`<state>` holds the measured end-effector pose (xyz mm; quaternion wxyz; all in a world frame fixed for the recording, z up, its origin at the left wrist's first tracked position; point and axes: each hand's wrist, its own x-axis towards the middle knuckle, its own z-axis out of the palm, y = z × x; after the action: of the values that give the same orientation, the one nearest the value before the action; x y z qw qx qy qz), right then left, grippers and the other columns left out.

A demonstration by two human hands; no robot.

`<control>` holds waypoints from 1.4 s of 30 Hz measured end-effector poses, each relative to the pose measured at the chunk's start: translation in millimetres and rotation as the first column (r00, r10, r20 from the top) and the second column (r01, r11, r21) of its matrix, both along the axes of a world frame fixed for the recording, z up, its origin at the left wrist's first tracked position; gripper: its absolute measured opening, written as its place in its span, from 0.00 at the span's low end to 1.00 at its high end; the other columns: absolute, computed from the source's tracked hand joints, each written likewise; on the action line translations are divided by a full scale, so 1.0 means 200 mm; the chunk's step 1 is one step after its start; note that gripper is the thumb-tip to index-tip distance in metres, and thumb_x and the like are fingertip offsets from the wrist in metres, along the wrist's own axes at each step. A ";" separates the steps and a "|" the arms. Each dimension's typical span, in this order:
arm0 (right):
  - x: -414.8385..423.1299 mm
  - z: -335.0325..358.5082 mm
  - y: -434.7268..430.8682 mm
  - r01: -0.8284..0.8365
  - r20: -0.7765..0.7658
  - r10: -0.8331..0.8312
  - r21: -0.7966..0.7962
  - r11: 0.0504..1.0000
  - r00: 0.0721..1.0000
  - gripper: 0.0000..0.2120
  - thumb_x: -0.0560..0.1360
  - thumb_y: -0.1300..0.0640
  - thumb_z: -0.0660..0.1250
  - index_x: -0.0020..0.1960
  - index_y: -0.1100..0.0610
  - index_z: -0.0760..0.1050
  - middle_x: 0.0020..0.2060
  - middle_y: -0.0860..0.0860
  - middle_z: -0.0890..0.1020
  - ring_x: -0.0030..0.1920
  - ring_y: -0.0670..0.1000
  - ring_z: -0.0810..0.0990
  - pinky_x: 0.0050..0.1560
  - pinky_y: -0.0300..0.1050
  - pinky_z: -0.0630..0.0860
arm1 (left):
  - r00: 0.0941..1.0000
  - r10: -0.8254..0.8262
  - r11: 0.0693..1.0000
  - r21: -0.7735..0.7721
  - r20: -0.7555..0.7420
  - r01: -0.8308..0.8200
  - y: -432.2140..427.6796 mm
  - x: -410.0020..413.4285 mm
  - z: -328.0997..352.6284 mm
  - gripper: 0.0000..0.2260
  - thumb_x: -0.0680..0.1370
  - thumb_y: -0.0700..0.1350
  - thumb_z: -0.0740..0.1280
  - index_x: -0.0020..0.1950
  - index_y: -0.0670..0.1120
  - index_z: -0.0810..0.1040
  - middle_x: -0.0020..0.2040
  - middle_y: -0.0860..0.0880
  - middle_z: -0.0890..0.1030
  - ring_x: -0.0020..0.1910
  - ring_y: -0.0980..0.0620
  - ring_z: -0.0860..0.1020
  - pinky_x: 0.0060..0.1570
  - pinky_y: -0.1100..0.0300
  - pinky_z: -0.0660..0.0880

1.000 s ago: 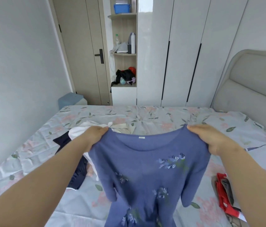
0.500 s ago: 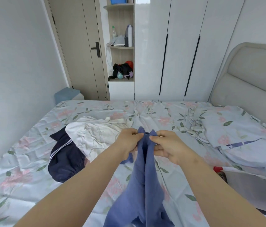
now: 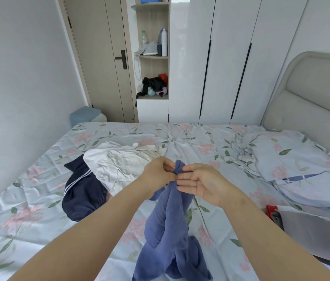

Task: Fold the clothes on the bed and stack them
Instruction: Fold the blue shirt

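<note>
A blue top [image 3: 170,224] hangs bunched lengthwise over the bed [image 3: 190,142], its lower part pooled near the front edge. My left hand [image 3: 158,172] pinches its upper end, where both shoulders are gathered together. My right hand [image 3: 200,184] is beside it, palm turned up and fingers straight, fingertips touching the fabric just below the left hand's grip. A crumpled white garment [image 3: 119,163] lies on the sheet behind my left arm, partly over a navy garment with white stripes [image 3: 79,191].
A pillow in the same floral cover [image 3: 302,165] lies at the right by the padded headboard [image 3: 318,92]. A red item [image 3: 271,209] and a grey surface [image 3: 314,234] sit at the right front. White wardrobes and an open shelf stand behind the bed.
One second ago both hands held the top spread wide by its shoulders. They brought the shoulders together, and now the right hand has opened while the left holds both.
</note>
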<state>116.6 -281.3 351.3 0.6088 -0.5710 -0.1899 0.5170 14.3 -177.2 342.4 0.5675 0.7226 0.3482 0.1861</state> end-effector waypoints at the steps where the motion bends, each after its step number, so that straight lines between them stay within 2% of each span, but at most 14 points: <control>1: 0.01 -0.01 0.00 0.002 0.063 -0.002 0.002 1.000 0.998 0.14 0.76 0.74 0.54 0.54 0.61 0.70 0.43 0.60 0.80 0.42 0.56 0.81 0.42 0.48 0.81 | 1.000 -0.011 0.999 -0.045 0.018 0.012 0.01 -0.01 0.01 0.13 0.73 0.27 0.65 0.43 0.46 0.70 0.40 0.47 0.74 0.35 0.53 0.73 0.33 0.66 0.72; 4: 0.05 -0.02 -0.02 -0.072 0.506 0.103 -0.080 0.994 0.856 0.21 0.75 0.70 0.64 0.63 0.51 0.68 0.45 0.53 0.76 0.44 0.50 0.77 0.46 0.40 0.77 | 0.989 -0.143 0.982 -0.122 0.037 0.146 0.02 -0.05 0.06 0.15 0.73 0.25 0.62 0.44 0.45 0.68 0.39 0.47 0.75 0.34 0.52 0.72 0.28 0.69 0.70; 6: 0.05 -0.02 -0.01 -0.162 0.660 0.215 -0.142 0.977 0.720 0.16 0.74 0.65 0.67 0.61 0.56 0.73 0.46 0.53 0.76 0.46 0.48 0.74 0.47 0.38 0.72 | 0.973 -0.229 0.967 -0.109 0.040 0.232 0.02 -0.06 0.09 0.16 0.73 0.24 0.62 0.45 0.45 0.67 0.40 0.46 0.78 0.34 0.51 0.72 0.28 0.68 0.70; 8: 0.06 -0.01 0.00 -0.172 0.693 0.227 -0.149 0.974 0.685 0.09 0.76 0.61 0.66 0.53 0.65 0.75 0.43 0.54 0.76 0.43 0.48 0.73 0.44 0.40 0.68 | 0.973 -0.217 0.971 -0.087 0.072 0.223 0.04 -0.07 0.10 0.16 0.73 0.24 0.61 0.45 0.45 0.67 0.41 0.46 0.79 0.36 0.52 0.73 0.30 0.67 0.70; 10: 0.06 0.01 0.00 -0.124 0.725 0.170 -0.117 0.985 0.668 0.05 0.77 0.60 0.64 0.47 0.63 0.75 0.41 0.53 0.77 0.42 0.47 0.72 0.42 0.41 0.66 | 0.980 -0.166 0.984 -0.043 0.105 0.171 0.05 -0.08 0.09 0.15 0.73 0.26 0.63 0.46 0.46 0.67 0.42 0.47 0.78 0.38 0.53 0.74 0.35 0.65 0.72; 14: 0.05 0.06 0.01 -0.057 0.814 0.023 0.013 0.998 0.581 0.09 0.78 0.59 0.61 0.48 0.66 0.71 0.39 0.56 0.74 0.39 0.49 0.69 0.40 0.43 0.65 | 0.960 -0.260 0.965 0.066 0.101 0.254 0.01 -0.10 0.01 0.16 0.71 0.37 0.73 0.53 0.47 0.70 0.50 0.48 0.78 0.45 0.53 0.78 0.45 0.61 0.76; 17: 0.04 0.11 0.01 -0.054 0.873 -0.061 0.100 0.994 0.485 0.07 0.79 0.59 0.62 0.44 0.62 0.72 0.32 0.50 0.70 0.33 0.46 0.66 0.33 0.35 0.63 | 0.964 -0.266 0.947 0.186 0.002 0.261 0.00 -0.10 -0.02 0.22 0.66 0.47 0.73 0.58 0.47 0.72 0.53 0.46 0.79 0.52 0.48 0.79 0.52 0.51 0.78; 20: 0.05 0.16 0.01 -0.021 0.897 -0.158 0.182 0.983 0.412 0.08 0.79 0.60 0.61 0.44 0.64 0.71 0.32 0.51 0.69 0.32 0.46 0.64 0.33 0.34 0.64 | 0.983 -0.163 0.958 0.251 0.087 0.136 0.03 -0.12 0.00 0.10 0.73 0.39 0.69 0.48 0.51 0.72 0.43 0.47 0.78 0.42 0.49 0.77 0.48 0.52 0.75; 25: 0.09 0.22 0.04 0.064 0.908 -0.220 0.211 0.975 0.357 0.10 0.78 0.59 0.61 0.42 0.65 0.70 0.33 0.53 0.70 0.34 0.49 0.65 0.32 0.37 0.62 | 0.979 -0.124 0.822 0.569 0.164 0.009 0.08 -0.17 0.04 0.16 0.77 0.31 0.59 0.43 0.54 0.66 0.41 0.53 0.74 0.39 0.52 0.74 0.42 0.60 0.72; 27: 0.08 0.23 0.07 0.075 0.925 -0.210 0.196 0.978 0.318 0.11 0.78 0.59 0.62 0.39 0.64 0.68 0.31 0.52 0.69 0.34 0.49 0.65 0.31 0.39 0.60 | 0.979 -0.163 0.764 0.643 0.122 0.047 0.07 -0.16 0.06 0.15 0.77 0.35 0.58 0.42 0.56 0.68 0.42 0.54 0.74 0.40 0.55 0.72 0.43 0.62 0.70; 30: 0.07 0.25 0.11 0.062 0.951 -0.158 0.147 0.987 0.265 0.11 0.77 0.58 0.63 0.38 0.61 0.69 0.30 0.51 0.70 0.33 0.50 0.67 0.31 0.39 0.61 | 0.970 -0.221 0.846 0.515 0.104 0.137 0.03 -0.14 0.07 0.02 0.77 0.50 0.63 0.45 0.57 0.73 0.43 0.56 0.77 0.39 0.59 0.72 0.44 0.65 0.69; 32: 0.05 0.27 0.12 0.031 0.965 -0.126 0.122 0.992 0.228 0.12 0.77 0.57 0.64 0.39 0.63 0.70 0.30 0.52 0.70 0.32 0.49 0.66 0.31 0.39 0.61 | 0.977 -0.202 0.844 0.519 0.069 0.138 0.00 -0.12 0.06 0.13 0.68 0.62 0.63 0.46 0.55 0.74 0.41 0.56 0.77 0.38 0.61 0.71 0.42 0.66 0.69; 37: 0.04 0.32 0.09 -0.045 0.936 -0.174 0.197 0.979 0.307 0.12 0.76 0.59 0.65 0.41 0.68 0.73 0.32 0.60 0.72 0.34 0.48 0.67 0.34 0.39 0.61 | 0.995 -0.085 0.772 0.629 -0.045 0.094 0.06 -0.09 0.03 0.13 0.62 0.57 0.57 0.30 0.48 0.65 0.30 0.49 0.71 0.38 0.53 0.69 0.40 0.59 0.66; 42: 0.10 0.33 0.04 -0.026 0.878 -0.248 0.283 0.959 0.409 0.15 0.76 0.60 0.65 0.39 0.72 0.68 0.31 0.55 0.65 0.32 0.44 0.63 0.33 0.36 0.59 | 0.967 -0.247 0.816 0.525 -0.059 0.240 0.11 -0.15 0.03 0.15 0.63 0.46 0.62 0.40 0.35 0.77 0.37 0.41 0.77 0.38 0.59 0.71 0.39 0.68 0.67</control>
<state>136.0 -273.2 416.4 0.5098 -0.6879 -0.5135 0.0560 -15.3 -154.3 348.1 0.3680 0.8879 0.1849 0.2048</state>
